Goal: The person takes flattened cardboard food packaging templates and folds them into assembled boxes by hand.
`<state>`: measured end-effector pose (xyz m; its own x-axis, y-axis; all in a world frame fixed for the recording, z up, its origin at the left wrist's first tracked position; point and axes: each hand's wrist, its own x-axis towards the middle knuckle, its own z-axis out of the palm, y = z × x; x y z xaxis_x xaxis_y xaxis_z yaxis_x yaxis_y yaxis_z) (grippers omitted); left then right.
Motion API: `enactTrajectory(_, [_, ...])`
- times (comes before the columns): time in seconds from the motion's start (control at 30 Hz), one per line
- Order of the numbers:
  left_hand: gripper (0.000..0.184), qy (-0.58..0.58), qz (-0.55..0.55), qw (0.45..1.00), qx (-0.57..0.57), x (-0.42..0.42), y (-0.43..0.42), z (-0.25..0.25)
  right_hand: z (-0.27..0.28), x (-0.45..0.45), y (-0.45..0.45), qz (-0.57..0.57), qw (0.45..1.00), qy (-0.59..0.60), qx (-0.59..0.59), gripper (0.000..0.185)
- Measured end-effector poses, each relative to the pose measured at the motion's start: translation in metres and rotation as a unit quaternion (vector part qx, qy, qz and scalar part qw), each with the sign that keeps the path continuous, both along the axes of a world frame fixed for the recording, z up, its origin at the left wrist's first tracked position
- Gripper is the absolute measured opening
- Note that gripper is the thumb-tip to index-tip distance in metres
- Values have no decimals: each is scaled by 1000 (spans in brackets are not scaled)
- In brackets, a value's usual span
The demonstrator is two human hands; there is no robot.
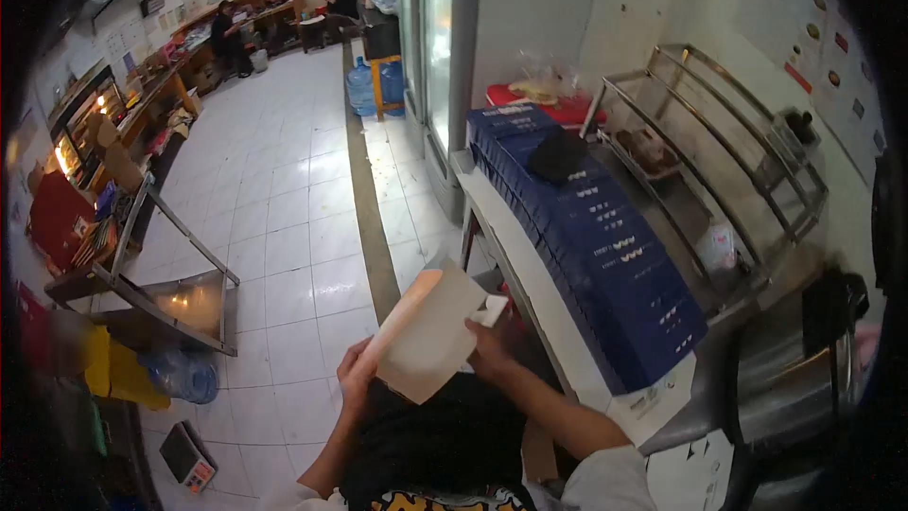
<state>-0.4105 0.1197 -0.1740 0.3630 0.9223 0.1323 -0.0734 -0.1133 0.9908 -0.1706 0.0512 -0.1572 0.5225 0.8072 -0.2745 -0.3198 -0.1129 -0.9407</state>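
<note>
A partly folded cardboard box [433, 336], pale on the inside, is held in front of my body, with one side panel standing up. My left hand [356, 374] grips its left side, fingers behind the panel. On the opposite side, my right hand [489, 345] pinches a small folded flap near the corner. To the right of my hands, a long row of dark blue boxes [605, 246] stands packed together on a white counter [530, 255]. A black cloth or cap [558, 155] lies on top of that row.
Flat white cardboard pieces [690, 473] lie near my right elbow. Beyond the blue boxes is a metal rack [747, 132], with a steel pot [785, 378] nearer. At left stand a metal-framed table [161, 293] and a scale [187, 457]. Two people are far back.
</note>
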Motion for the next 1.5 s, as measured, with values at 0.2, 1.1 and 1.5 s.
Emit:
enactTrajectory(0.2, [76, -44, -105, 859, -499, 16, -46, -39, 39, -16, -7, -90, 985, -123, -77, 40])
enactTrajectory(1.1, [21, -64, -14, 930, -362, 32, -4, 53, 44, -27, -19, 280, 868, -363, 190, 66])
enactTrajectory(1.5, [26, -160, -63, 922, -347, 51, 1, 42, 38, 0, -14, 279, 876, -325, 224, 26])
